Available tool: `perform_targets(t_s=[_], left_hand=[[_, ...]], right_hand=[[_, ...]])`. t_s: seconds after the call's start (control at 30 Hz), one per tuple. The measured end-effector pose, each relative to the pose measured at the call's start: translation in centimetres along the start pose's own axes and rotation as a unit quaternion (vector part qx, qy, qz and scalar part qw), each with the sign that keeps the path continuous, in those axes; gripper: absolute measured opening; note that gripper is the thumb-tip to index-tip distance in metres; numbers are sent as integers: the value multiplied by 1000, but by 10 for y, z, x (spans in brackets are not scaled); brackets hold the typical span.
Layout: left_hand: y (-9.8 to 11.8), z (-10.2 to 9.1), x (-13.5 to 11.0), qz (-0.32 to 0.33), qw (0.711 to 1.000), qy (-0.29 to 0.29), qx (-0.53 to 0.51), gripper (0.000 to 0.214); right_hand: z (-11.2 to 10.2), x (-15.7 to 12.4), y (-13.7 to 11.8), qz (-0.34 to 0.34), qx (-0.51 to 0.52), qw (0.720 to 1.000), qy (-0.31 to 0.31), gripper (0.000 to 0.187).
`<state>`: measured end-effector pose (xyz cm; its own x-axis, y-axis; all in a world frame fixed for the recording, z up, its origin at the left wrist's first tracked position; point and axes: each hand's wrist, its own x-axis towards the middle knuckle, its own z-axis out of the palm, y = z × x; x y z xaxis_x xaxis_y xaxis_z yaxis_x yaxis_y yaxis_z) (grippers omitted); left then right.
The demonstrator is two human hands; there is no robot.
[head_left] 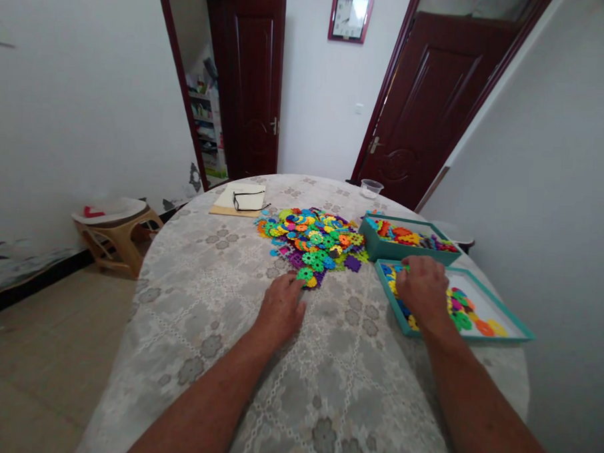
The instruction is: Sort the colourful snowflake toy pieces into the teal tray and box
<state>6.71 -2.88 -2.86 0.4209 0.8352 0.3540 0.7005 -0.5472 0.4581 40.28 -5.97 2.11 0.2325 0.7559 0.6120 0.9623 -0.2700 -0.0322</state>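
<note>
A heap of colourful plastic gear-shaped pieces (314, 234) lies in the middle of the table. My left hand (281, 309) rests at its near edge, thumb apart from the fingers, fingertips touching or just beside a green gear piece (304, 274). Over the shallow teal-rimmed tray (499, 298) on the right is my right hand (424, 288), its fingers curled closed. A speck of green shows at those fingertips, but what they hold is mostly hidden. Gear pieces (462, 320) in several colours lie in the tray, partly covered by that hand.
Behind the tray stands a deeper teal box (396, 249) filled with gear pieces. Black-framed glasses (250, 203) lie on paper (228, 198) at the back left. A clear plastic bowl (371, 188) sits by the far edge. A patterned cloth (218, 310) covers the round table.
</note>
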Motion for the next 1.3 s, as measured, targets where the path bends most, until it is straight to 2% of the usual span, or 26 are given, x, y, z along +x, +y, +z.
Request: perform_targets(t_s=[0.07,0.13,0.27,0.4,0.53,0.67,0.8,0.93,1.0,1.13,1.3], left_hand=[[1,0,0,0,1000,-15,12,47],[1,0,-1,5,1000,-24,17,47],[2,-3,-1,30,999,-34,16,45],[1,-3,-2,55,998,-35,14,44],[0,-1,-1,60,997,-45,5,39],[1,-3,0,44,998,-44,-9,35],[3,-7,2,10,998,-54,-20,25],[7,-10,1,-5,998,-65,-22,19],[9,-11,-1,-3,997,-71,-17,22],[12,-12,-6,3,997,-81,-3,28],[12,-11,-8,11,998,-69,3,31]], right_hand=[[6,-7,-22,-76,99,992,-12,24],[13,-17,-48,-147,198,968,-51,27],[31,-37,-92,-200,283,928,-137,43],[46,-29,-115,-190,262,930,-174,51],[54,-8,-135,-128,206,944,-223,52],[56,-6,-154,-97,189,950,-230,51],[46,-16,-156,-178,227,931,-222,35],[26,-25,-144,-286,293,878,-250,16],[17,-31,-138,-304,326,856,-260,13],[9,-44,-122,-252,397,843,-262,15],[10,-44,-103,-97,461,844,-256,19]])
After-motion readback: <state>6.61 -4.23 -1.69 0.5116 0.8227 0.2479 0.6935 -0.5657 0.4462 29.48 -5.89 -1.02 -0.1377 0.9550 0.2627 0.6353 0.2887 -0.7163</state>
